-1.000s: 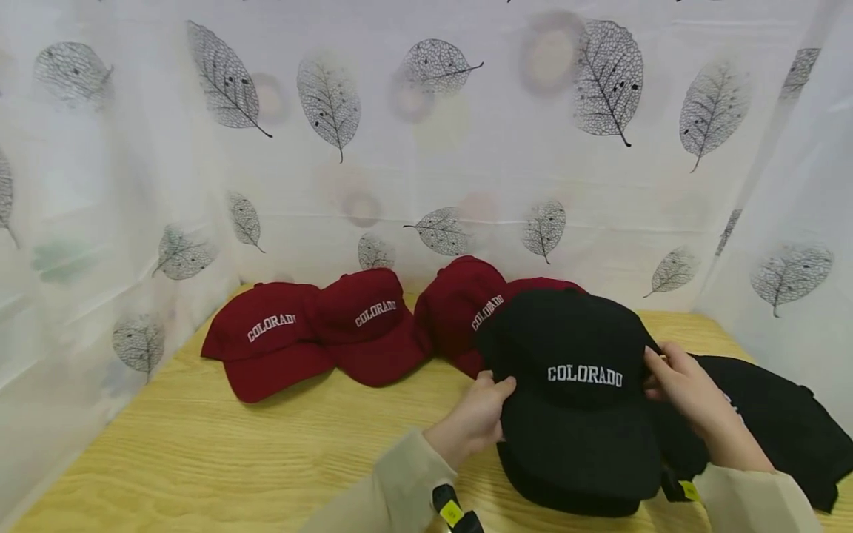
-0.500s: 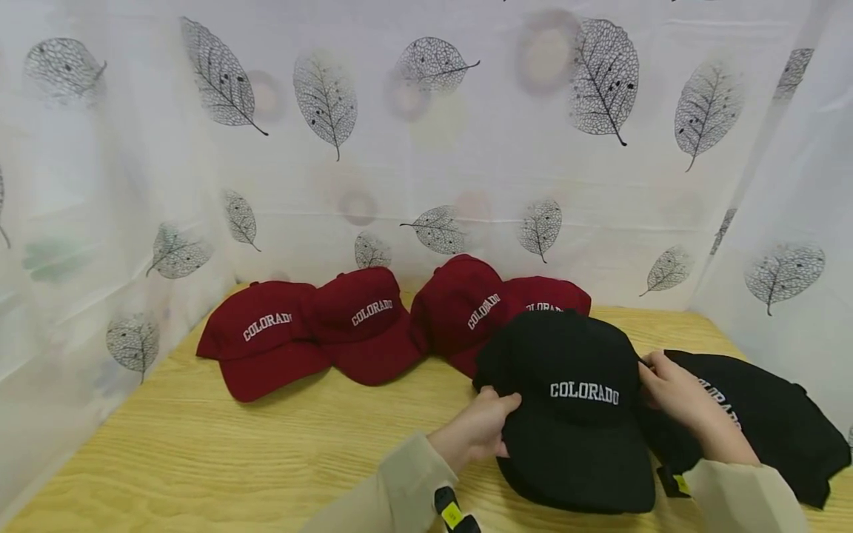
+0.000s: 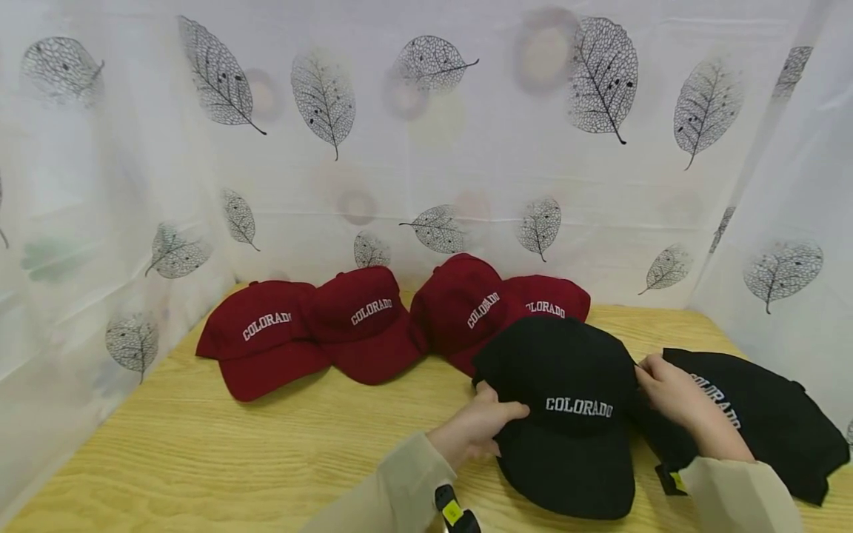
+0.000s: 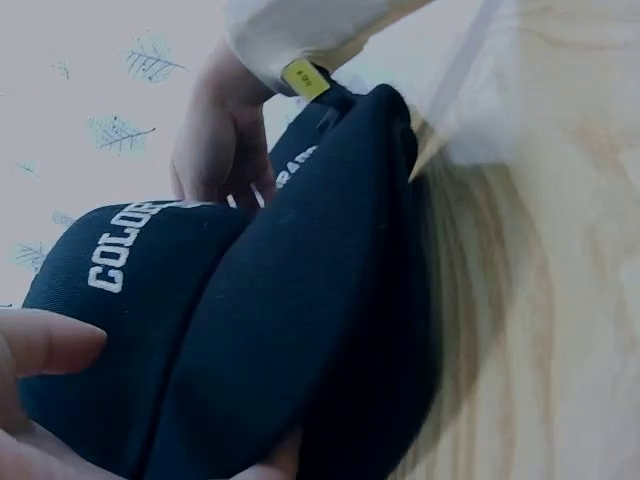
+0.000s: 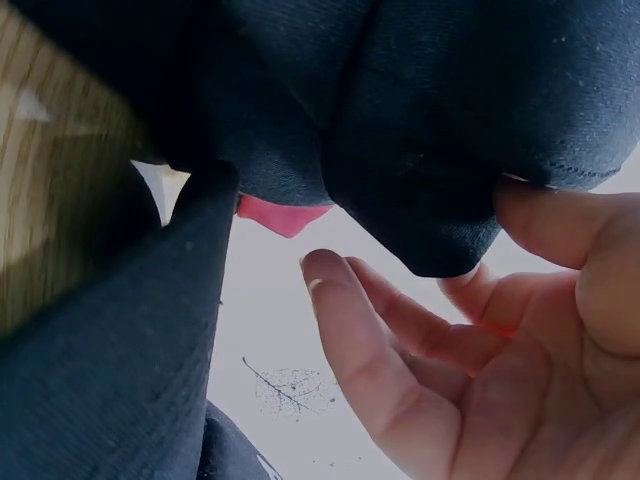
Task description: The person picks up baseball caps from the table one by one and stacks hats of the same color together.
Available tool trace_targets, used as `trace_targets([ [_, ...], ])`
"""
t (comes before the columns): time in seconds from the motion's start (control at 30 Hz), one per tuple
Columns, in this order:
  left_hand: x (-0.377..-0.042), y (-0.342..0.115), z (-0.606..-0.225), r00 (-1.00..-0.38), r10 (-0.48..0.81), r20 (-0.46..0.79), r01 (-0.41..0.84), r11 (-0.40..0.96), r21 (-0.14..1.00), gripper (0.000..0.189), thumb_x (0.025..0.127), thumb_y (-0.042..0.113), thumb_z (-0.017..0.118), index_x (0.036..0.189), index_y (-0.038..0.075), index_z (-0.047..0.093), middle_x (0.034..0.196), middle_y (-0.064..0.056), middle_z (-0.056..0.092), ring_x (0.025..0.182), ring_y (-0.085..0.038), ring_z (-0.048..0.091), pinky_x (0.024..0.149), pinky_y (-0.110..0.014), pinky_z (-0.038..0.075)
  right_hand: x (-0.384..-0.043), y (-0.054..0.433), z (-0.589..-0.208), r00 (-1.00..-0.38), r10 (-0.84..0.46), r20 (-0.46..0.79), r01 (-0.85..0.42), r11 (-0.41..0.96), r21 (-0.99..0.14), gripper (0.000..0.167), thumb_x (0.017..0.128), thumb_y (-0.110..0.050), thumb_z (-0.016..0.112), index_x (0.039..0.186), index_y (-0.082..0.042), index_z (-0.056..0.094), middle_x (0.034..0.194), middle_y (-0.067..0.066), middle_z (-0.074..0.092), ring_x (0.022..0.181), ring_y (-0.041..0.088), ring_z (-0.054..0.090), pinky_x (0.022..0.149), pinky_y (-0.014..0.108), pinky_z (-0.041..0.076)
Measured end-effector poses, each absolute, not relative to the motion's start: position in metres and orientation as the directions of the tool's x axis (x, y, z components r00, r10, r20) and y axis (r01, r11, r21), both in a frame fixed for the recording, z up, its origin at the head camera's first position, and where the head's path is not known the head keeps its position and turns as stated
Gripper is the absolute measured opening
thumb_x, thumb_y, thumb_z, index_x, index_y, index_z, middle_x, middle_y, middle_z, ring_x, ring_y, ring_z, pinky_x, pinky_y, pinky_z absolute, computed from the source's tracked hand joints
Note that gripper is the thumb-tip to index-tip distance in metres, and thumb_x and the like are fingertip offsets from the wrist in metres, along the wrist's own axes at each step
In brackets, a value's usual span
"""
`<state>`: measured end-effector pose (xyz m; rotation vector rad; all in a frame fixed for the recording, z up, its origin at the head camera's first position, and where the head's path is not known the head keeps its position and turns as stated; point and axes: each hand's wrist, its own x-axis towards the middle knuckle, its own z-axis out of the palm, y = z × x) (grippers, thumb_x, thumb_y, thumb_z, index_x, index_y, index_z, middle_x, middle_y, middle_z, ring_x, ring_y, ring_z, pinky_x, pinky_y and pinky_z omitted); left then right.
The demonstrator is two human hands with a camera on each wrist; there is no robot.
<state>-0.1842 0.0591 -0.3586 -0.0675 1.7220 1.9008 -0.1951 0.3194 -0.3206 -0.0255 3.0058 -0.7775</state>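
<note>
Both hands hold a black baseball cap [image 3: 566, 451] lettered COLORADO, its brim facing the near side. At the cap's left side the left hand [image 3: 476, 422] grips it, thumb on top of the crown. The right hand [image 3: 680, 403] pinches the back edge of the crown on the right; in the right wrist view its thumb [image 5: 560, 220] and a finger lie on either side of that edge while the other fingers extend free. Beneath the held cap's brim [image 4: 270, 290], a second dark brim shows in the left wrist view. Another black cap [image 3: 773, 422] lies to the right, partly behind the right forearm.
Red COLORADO caps stand in a row along the back: one at far left [image 3: 260, 340], one beside it [image 3: 366, 326], one near the middle [image 3: 460, 303] and one partly covered [image 3: 553, 292]. A leaf-print curtain [image 3: 373, 170] encloses the wooden table [image 3: 266, 459].
The held black cap has come down lower and slightly left, with the hands still on it. Lettering on the rearmost red cap has come into view behind it.
</note>
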Motion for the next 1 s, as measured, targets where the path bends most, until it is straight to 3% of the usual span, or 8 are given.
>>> trace_targets([
  [0.23, -0.195, 0.051, -0.358, -0.870, 0.321, -0.374, -0.408, -0.046, 0.912, 0.092, 0.081, 0.020, 0.057, 0.137, -0.002, -0.013, 0.142, -0.023, 0.000, 0.123, -0.041, 0.022, 0.090, -0.059, 0.025, -0.197, 0.319, -0.321, -0.999, -0.038, -0.013, -0.027, 0.880, -0.473, 0.023, 0.095, -0.013, 0.034, 0.088, 0.006, 0.045, 0.070, 0.007, 0.047, 0.062, 0.020, 0.046, 0.055, 0.034, 0.037],
  [0.37, -0.208, 0.043, -0.361, -0.911, 0.271, -0.310, -0.311, 0.039, 0.949, 0.078, 0.082, 0.017, 0.056, 0.138, 0.001, 0.004, 0.139, -0.025, 0.010, 0.121, -0.038, 0.027, 0.084, -0.052, 0.037, -0.196, 0.321, -0.320, -0.997, -0.071, -0.016, -0.055, 0.882, -0.468, 0.021, 0.094, -0.012, 0.038, 0.090, 0.007, 0.047, 0.071, 0.007, 0.047, 0.062, 0.019, 0.046, 0.055, 0.034, 0.038],
  [0.43, -0.215, 0.036, -0.364, -0.930, 0.258, -0.263, -0.240, 0.115, 0.964, 0.064, 0.083, 0.014, 0.055, 0.135, 0.003, 0.020, 0.133, -0.022, 0.020, 0.110, -0.035, 0.037, 0.072, -0.043, 0.044, -0.196, 0.323, -0.319, -0.995, -0.094, -0.020, -0.073, 0.880, -0.469, 0.019, 0.091, -0.010, 0.042, 0.092, 0.008, 0.049, 0.074, 0.007, 0.049, 0.063, 0.019, 0.047, 0.056, 0.034, 0.039],
  [0.53, -0.225, 0.026, -0.370, -0.942, 0.285, -0.176, -0.107, 0.241, 0.965, 0.045, 0.085, 0.011, 0.054, 0.127, 0.005, 0.038, 0.121, -0.015, 0.033, 0.092, -0.025, 0.044, 0.056, -0.029, 0.040, -0.195, 0.326, -0.318, -0.992, -0.126, -0.031, -0.096, 0.876, -0.473, 0.022, 0.086, -0.007, 0.049, 0.097, 0.012, 0.051, 0.081, 0.014, 0.054, 0.069, 0.022, 0.051, 0.061, 0.038, 0.044],
  [0.6, -0.230, 0.019, -0.372, -0.936, 0.325, -0.134, -0.037, 0.288, 0.957, 0.038, 0.086, 0.010, 0.054, 0.122, 0.004, 0.043, 0.114, -0.012, 0.040, 0.078, -0.020, 0.044, 0.051, -0.027, 0.035, -0.196, 0.327, -0.317, -0.990, -0.137, -0.044, -0.099, 0.874, -0.476, 0.026, 0.082, -0.005, 0.053, 0.100, 0.014, 0.051, 0.088, 0.021, 0.055, 0.074, 0.027, 0.053, 0.065, 0.042, 0.045],
  [0.77, -0.235, 0.012, -0.373, -0.919, 0.387, -0.068, 0.086, 0.366, 0.926, 0.023, 0.086, 0.010, 0.055, 0.106, 0.002, 0.046, 0.102, -0.012, 0.049, 0.061, -0.017, 0.043, 0.050, -0.027, 0.037, -0.198, 0.330, -0.318, -0.986, -0.147, -0.073, -0.095, 0.872, -0.481, 0.031, 0.079, -0.002, 0.056, 0.103, 0.016, 0.050, 0.098, 0.029, 0.053, 0.083, 0.035, 0.054, 0.071, 0.048, 0.044],
  [0.9, -0.237, 0.011, -0.373, -0.898, 0.439, -0.024, 0.195, 0.445, 0.874, 0.008, 0.086, 0.010, 0.056, 0.090, 0.004, 0.053, 0.096, -0.007, 0.052, 0.074, -0.019, 0.050, 0.063, -0.032, 0.042, -0.198, 0.332, -0.319, -0.983, -0.174, -0.064, -0.116, 0.847, -0.519, 0.029, 0.076, 0.000, 0.058, 0.102, 0.013, 0.051, 0.097, 0.027, 0.053, 0.084, 0.036, 0.055, 0.071, 0.048, 0.044],
  [1.0, -0.238, 0.010, -0.373, -0.868, 0.495, 0.036, 0.311, 0.485, 0.817, 0.006, 0.085, 0.008, 0.056, 0.084, 0.004, 0.060, 0.101, -0.007, 0.054, 0.097, -0.021, 0.049, 0.081, -0.034, 0.040, -0.197, 0.333, -0.319, -0.977, -0.205, -0.052, -0.140, 0.810, -0.569, 0.025, 0.075, 0.002, 0.058, 0.098, 0.009, 0.052, 0.095, 0.022, 0.054, 0.083, 0.033, 0.056, 0.070, 0.046, 0.045],
])
